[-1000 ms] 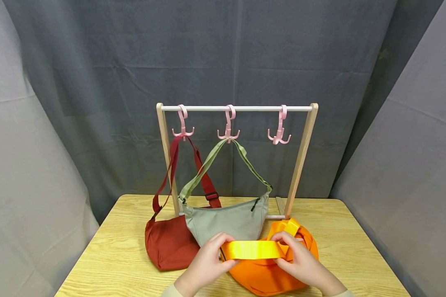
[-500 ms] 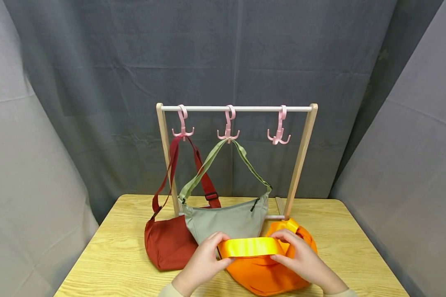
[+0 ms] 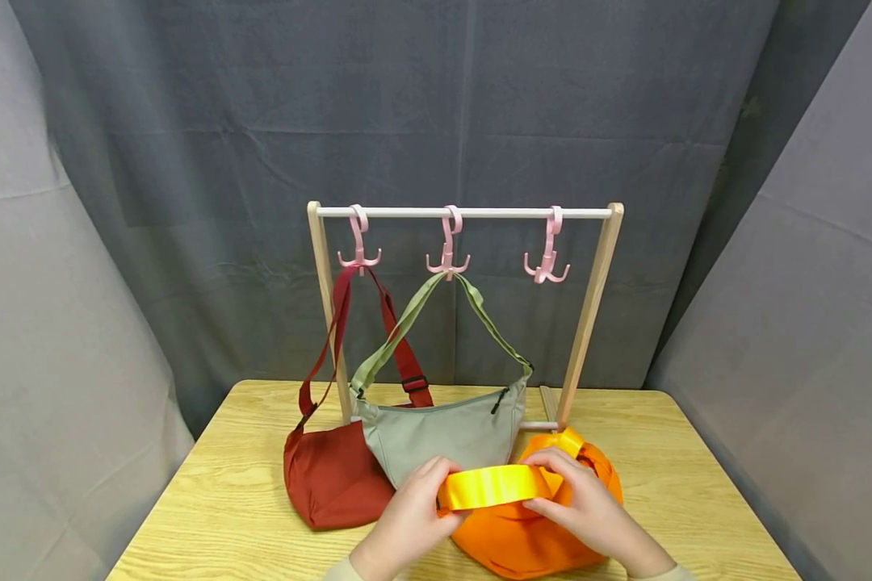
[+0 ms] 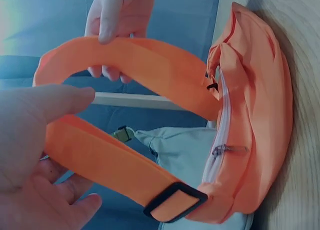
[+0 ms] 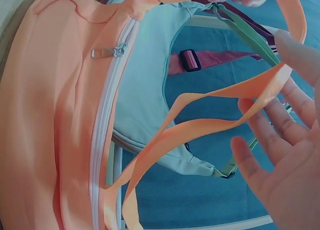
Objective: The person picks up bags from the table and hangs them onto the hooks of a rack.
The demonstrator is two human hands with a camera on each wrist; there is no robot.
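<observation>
An orange shoulder bag (image 3: 538, 545) with a white zip rests on the table, and its wide strap (image 3: 494, 487) is raised into a loop. My left hand (image 3: 416, 516) pinches one side of this strap between thumb and fingers. The opposite side is held by my right hand (image 3: 584, 512), thumb below and fingertips above in the head view. A black slider buckle (image 4: 175, 202) shows on the strap in the left wrist view. In the right wrist view two bands of the orange strap (image 5: 215, 125) run to my right hand.
Behind the hands stands a rack (image 3: 480, 213) with three pink hooks. A red bag (image 3: 334, 476) hangs by its strap from the left hook, a grey-green bag (image 3: 443, 432) from the middle one. The right hook (image 3: 547, 262) bears nothing. Grey curtains surround the table (image 3: 211, 500).
Both hands have drawn slightly closer together. The strap between them has gone from nearly flat to a more bowed loop. The bags on the rack have stayed where they were.
</observation>
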